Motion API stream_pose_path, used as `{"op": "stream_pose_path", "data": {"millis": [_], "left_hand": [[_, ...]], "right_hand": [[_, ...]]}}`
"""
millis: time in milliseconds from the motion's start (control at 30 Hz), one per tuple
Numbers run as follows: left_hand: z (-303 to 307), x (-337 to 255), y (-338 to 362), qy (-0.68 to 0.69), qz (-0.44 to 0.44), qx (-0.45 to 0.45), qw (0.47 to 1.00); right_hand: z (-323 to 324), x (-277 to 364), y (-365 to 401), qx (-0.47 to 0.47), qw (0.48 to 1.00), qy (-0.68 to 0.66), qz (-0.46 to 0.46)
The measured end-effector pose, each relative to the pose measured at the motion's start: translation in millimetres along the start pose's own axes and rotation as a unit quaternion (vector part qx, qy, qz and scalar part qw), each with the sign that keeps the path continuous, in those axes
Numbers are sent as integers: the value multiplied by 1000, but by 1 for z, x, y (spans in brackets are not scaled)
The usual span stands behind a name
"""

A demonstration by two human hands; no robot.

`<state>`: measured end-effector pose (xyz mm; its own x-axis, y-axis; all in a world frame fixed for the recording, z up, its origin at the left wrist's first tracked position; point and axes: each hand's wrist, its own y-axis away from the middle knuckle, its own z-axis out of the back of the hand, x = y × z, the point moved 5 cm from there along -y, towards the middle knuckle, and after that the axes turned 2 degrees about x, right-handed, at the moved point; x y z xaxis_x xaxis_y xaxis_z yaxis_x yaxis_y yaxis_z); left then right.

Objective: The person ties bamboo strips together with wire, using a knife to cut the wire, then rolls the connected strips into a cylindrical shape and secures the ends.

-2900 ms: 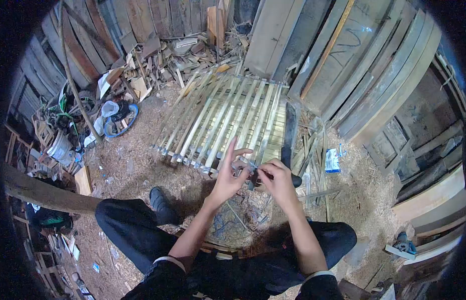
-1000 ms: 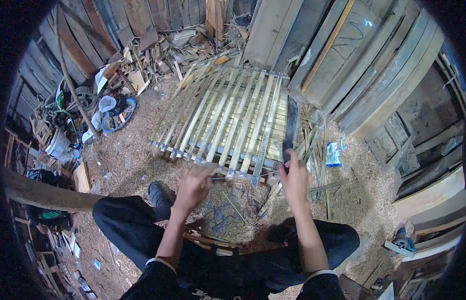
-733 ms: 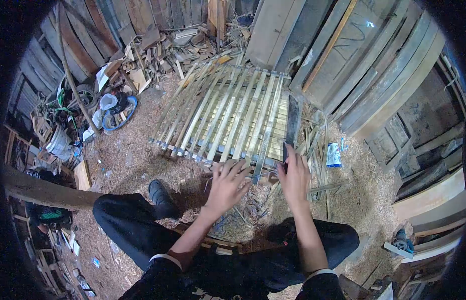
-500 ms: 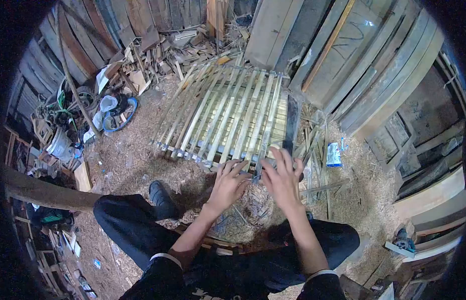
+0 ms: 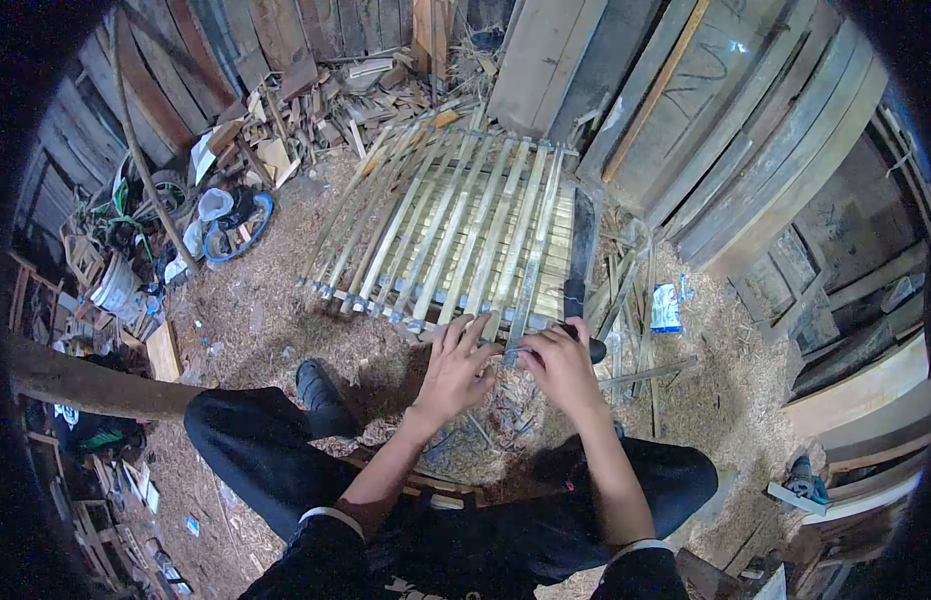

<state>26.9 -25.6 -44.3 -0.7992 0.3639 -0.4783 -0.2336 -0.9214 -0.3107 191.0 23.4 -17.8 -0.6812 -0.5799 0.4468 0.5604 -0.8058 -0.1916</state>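
A slatted frame of thin bamboo or wood strips (image 5: 440, 235) lies in front of me, its strips running away from my body. At its near edge, my left hand (image 5: 451, 370) has its fingers apart over the strip ends, palm down. Just to the right, my right hand (image 5: 560, 365) pinches a small, thin grey piece (image 5: 517, 351) at the near end of a strip; whether it is wire or a tie is too small to tell. A black tool handle (image 5: 583, 335) sticks out beside and partly behind my right hand.
Wood scraps (image 5: 335, 105) are heaped at the back. A blue basin (image 5: 240, 228) and a white bucket (image 5: 118, 288) sit at the left. Large boards (image 5: 755, 130) lean at the right. A blue-white packet (image 5: 666, 309) and loose sticks (image 5: 640, 378) lie on the chip-covered ground.
My right hand has moved slightly down, and its raised fingers have curled in. The black handle beside it now shows more. My left hand has barely shifted.
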Motion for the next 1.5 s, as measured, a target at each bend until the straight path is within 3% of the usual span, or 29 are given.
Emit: {"op": "stream_pose_path", "data": {"millis": [200,333,533,600,833,1033,1100,1233,1333,1400,1500], "left_hand": [[-16,8,-3,0,-13,-50,999],[-11,4,-2,5,-22,-59,998],[0,5,3,44,-3,-72,996],[4,3,3,0,-9,-59,998],[-8,21,13,37,11,-14,999],[-8,20,26,24,-48,21,998],[-13,35,31,43,-6,27,999],[-5,29,40,62,-6,9,998],[-1,24,39,68,42,54,995],[6,13,36,37,19,-37,998],[2,2,27,47,56,-54,996]], "right_hand": [[2,-5,-3,42,996,-72,-42],[-4,-14,-2,9,988,-138,-70],[-2,-14,-6,-48,998,-32,-17],[-5,-13,-8,-51,999,14,-5],[-7,-16,-9,-65,998,18,-6],[-9,-22,-2,-60,998,-1,20],[-8,-24,2,-45,999,-16,21],[-6,-18,3,-59,998,1,35],[0,-12,3,-53,998,-1,16],[1,-8,7,-49,997,63,12],[0,-10,6,-3,996,87,-1]]}}
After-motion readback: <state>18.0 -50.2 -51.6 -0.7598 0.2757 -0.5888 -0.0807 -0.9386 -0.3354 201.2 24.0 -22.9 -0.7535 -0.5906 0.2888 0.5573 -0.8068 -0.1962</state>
